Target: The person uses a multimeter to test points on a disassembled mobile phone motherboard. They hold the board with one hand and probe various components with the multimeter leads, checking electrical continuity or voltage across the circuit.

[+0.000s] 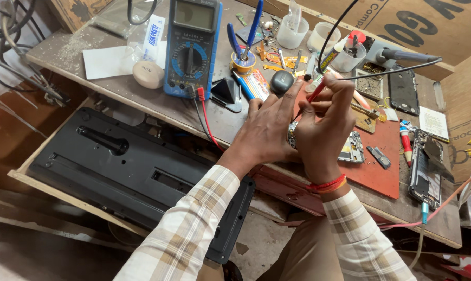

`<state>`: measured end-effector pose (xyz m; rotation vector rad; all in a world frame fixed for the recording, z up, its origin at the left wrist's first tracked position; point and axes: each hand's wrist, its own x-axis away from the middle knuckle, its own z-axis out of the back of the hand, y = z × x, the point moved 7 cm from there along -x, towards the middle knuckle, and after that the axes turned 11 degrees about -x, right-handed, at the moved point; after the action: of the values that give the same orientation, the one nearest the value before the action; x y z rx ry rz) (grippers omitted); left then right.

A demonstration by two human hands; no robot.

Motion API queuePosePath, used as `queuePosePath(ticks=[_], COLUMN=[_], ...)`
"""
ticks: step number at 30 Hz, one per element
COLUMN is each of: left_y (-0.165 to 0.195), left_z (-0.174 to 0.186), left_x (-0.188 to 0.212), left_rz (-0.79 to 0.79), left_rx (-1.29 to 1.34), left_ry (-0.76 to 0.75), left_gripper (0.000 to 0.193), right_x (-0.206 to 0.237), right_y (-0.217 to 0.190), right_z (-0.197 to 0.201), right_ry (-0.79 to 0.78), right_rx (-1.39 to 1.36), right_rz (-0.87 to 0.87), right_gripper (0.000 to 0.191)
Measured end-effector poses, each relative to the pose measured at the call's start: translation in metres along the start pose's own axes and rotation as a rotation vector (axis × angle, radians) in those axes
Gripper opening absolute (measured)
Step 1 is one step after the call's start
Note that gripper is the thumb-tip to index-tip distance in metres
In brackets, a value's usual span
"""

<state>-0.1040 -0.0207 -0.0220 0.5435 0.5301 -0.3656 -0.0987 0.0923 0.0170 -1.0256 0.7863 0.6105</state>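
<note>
Red-handled tool [316,91] in right hand [324,125] — left hand [264,132] touching, fingers curled

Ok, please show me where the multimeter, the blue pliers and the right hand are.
multimeter [192,49]: head view, on the round dial.
blue pliers [254,26]: head view, on one blue handle.
right hand [325,127]: head view, on the back of the hand.

This is a small repair workshop for phones. A worn wooden bench [157,112] holds a blue meter [192,47], pliers [246,31], open phones [425,164], tiny parts, little cups [292,31] and lots of wires [17,47]
</note>
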Motion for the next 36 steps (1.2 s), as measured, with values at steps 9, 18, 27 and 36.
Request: queuePosePath(ticks=[9,18,27,36], left_y=[0.001,-0.001,0.003,0.006], left_z=[0.002,0.0,0.001,-0.001], left_x=[0.0,-0.003,-0.006,-0.006], left_rz=[0.01,0.033,0.028,-0.035], left_rx=[0.017,0.011,0.038,0.043], left_ry=[-0.059,-0.075,-0.095,-0.024], left_gripper=[0.151,0.154,0.151,0.148], right_x=[-0.017,-0.027,-0.019,-0.017], right_y=[0.018,0.053,0.06,0.044], right_z=[0.011,0.007,-0.003,-0.001], right_ry=[-0.287,-0.416,-0.342,-0.169], right_rx=[-0.331,-0.561,-0.604,-0.41], right_rz=[-0.049,-0.178,-0.192,-0.135], right_gripper=[0.048,0.053,0.056,0.051])
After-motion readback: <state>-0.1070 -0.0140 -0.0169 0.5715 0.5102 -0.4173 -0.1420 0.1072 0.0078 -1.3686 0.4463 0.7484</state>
